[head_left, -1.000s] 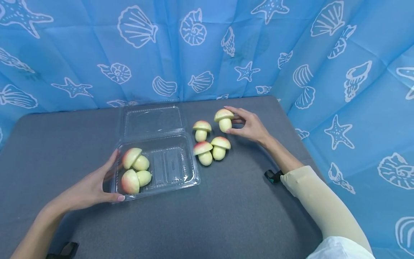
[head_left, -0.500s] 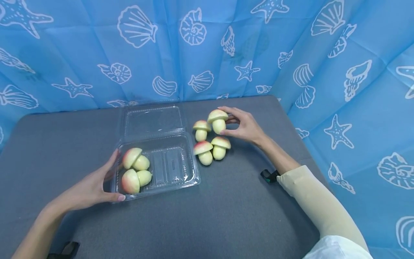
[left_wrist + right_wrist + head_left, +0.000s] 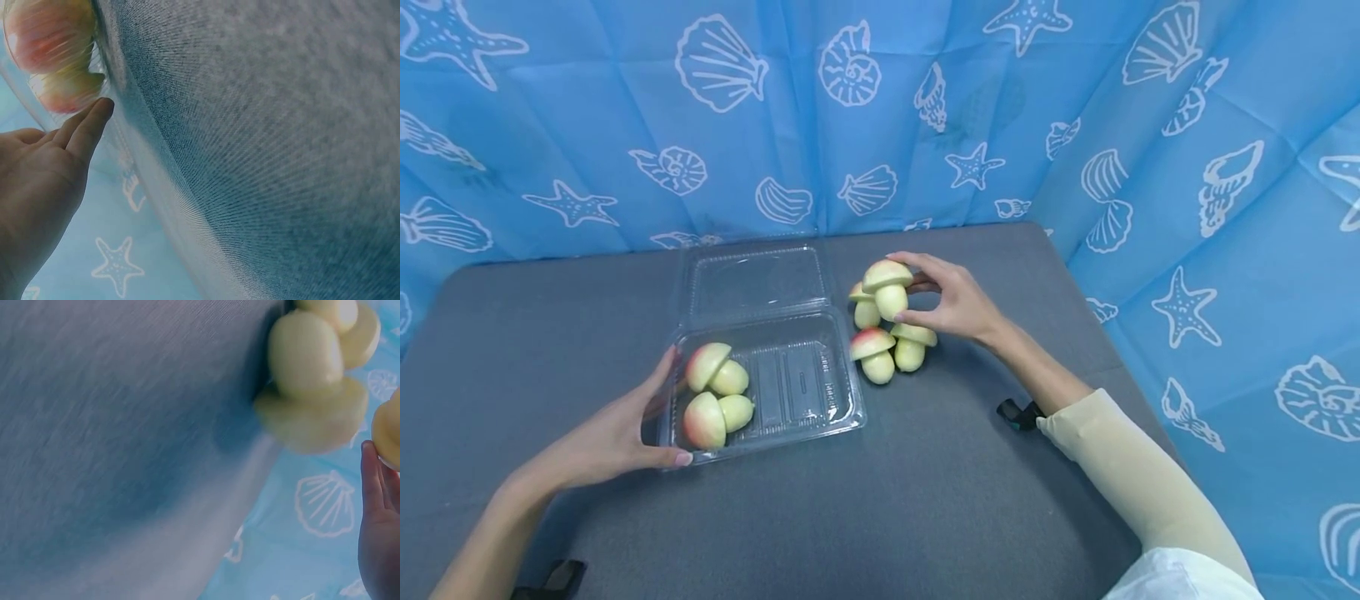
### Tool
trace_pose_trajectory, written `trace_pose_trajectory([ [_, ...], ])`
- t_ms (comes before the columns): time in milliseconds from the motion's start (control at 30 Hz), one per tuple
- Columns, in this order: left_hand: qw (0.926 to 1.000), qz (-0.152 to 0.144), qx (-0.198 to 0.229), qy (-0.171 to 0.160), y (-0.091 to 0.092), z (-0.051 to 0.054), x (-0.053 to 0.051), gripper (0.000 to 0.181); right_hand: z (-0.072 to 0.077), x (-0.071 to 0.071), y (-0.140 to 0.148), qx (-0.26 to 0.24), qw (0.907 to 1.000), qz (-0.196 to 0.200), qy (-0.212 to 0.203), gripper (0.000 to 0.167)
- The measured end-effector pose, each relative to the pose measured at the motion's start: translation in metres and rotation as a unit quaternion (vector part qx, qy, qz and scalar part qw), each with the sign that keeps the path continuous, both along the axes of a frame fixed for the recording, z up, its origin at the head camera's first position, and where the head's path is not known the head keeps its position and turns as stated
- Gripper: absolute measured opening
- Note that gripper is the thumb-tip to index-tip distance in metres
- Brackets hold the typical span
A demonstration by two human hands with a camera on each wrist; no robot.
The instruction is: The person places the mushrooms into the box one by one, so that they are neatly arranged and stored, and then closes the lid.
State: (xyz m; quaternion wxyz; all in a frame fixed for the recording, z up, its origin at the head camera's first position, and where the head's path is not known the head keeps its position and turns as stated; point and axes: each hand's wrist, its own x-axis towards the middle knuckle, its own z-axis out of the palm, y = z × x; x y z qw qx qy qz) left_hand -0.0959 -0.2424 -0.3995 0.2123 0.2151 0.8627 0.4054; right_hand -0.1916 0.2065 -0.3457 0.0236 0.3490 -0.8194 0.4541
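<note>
My right hand [image 3: 951, 298] pinches a mushroom-shaped piece [image 3: 891, 292] with a pale yellow stem and red-tinged cap. It is upright and, in the head view, partly covers another mushroom [image 3: 866, 315]. Two similar ones, a red-topped mushroom [image 3: 874, 357] and a paler mushroom [image 3: 911, 348], are close in front. To the left lies a clear plastic clamshell container [image 3: 805, 431] with its lid [image 3: 756, 279] folded back. Two mushrooms [image 3: 707, 421] lie on their sides in its left part. Nearly straight fingers of my left hand [image 3: 617, 433] touch its left side, thumb at the front corner.
A grey cloth-covered table [image 3: 820, 525] carries everything. Blue curtain [image 3: 910, 117] with white shells and starfish hangs along its back and right side. A black strap end [image 3: 1019, 414] hangs below the right wrist.
My right hand has moved left and slightly toward me with the mushroom, which now overlaps the rear mushroom in the head view. My left hand and the container stay put.
</note>
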Motion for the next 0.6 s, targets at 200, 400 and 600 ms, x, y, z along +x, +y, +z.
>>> trace_pose_trajectory([
  [200,0.9999,0.001,0.004,-0.012,0.001,0.001,0.000,0.131,0.006,0.007,-0.013,0.002,0.9996,0.026,-0.004,0.071],
  [400,0.9999,0.004,0.001,-0.016,0.001,0.002,0.001,0.130,0.003,0.010,-0.023,-0.009,0.9986,0.051,-0.005,0.071],
  [600,0.9998,0.008,-0.008,-0.016,0.002,0.001,0.001,0.131,-0.023,-0.003,-0.026,0.002,0.9983,0.058,-0.010,0.077],
])
